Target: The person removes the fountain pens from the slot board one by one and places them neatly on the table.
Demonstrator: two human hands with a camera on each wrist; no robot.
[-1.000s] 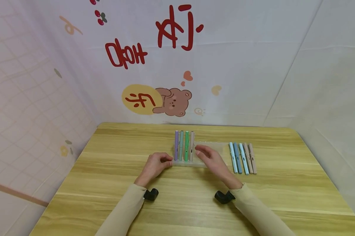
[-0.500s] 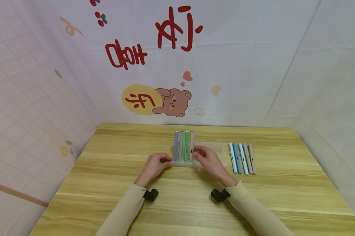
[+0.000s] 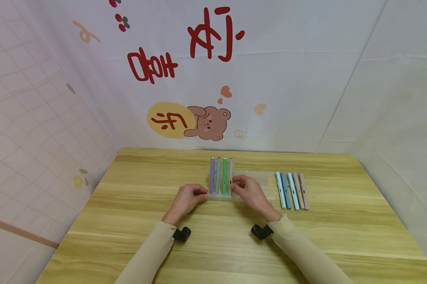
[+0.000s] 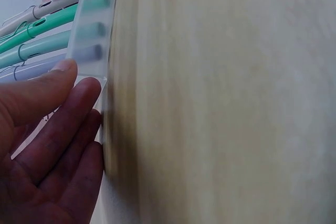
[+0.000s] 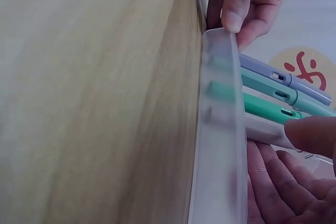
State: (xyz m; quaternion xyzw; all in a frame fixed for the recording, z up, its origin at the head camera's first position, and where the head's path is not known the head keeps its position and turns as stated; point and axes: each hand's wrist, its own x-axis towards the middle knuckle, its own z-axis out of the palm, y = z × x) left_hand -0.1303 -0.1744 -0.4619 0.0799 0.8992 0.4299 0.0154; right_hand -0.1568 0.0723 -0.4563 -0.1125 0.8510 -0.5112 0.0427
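A clear plastic pen stand [image 3: 254, 195] sits on the table, with a purple pen [image 3: 212, 176], a teal pen [image 3: 218, 176], a green pen [image 3: 224, 176] and a beige pen [image 3: 231, 173] upright in its left part. My left hand [image 3: 187, 200] pinches the stand's left corner between thumb and index finger, the other fingers loosely bent. On the other side, my right hand [image 3: 250, 193] has the beige pen between its thumb and fingers. In the right wrist view that thumb [image 5: 312, 134] lies over the beige pen, and the fingers pass behind it.
To the right of the stand lie several pens side by side: a light blue pen [image 3: 280, 190], a darker blue pen [image 3: 286, 190], another light blue pen [image 3: 293, 191] and brownish pens [image 3: 302, 191]. A printed cloth wall [image 3: 288, 79] rises behind the wooden table [image 3: 220, 252].
My right hand has moved left, from beside the beige pen until its fingers meet around the pen's lower part. The left hand stays at the stand's corner.
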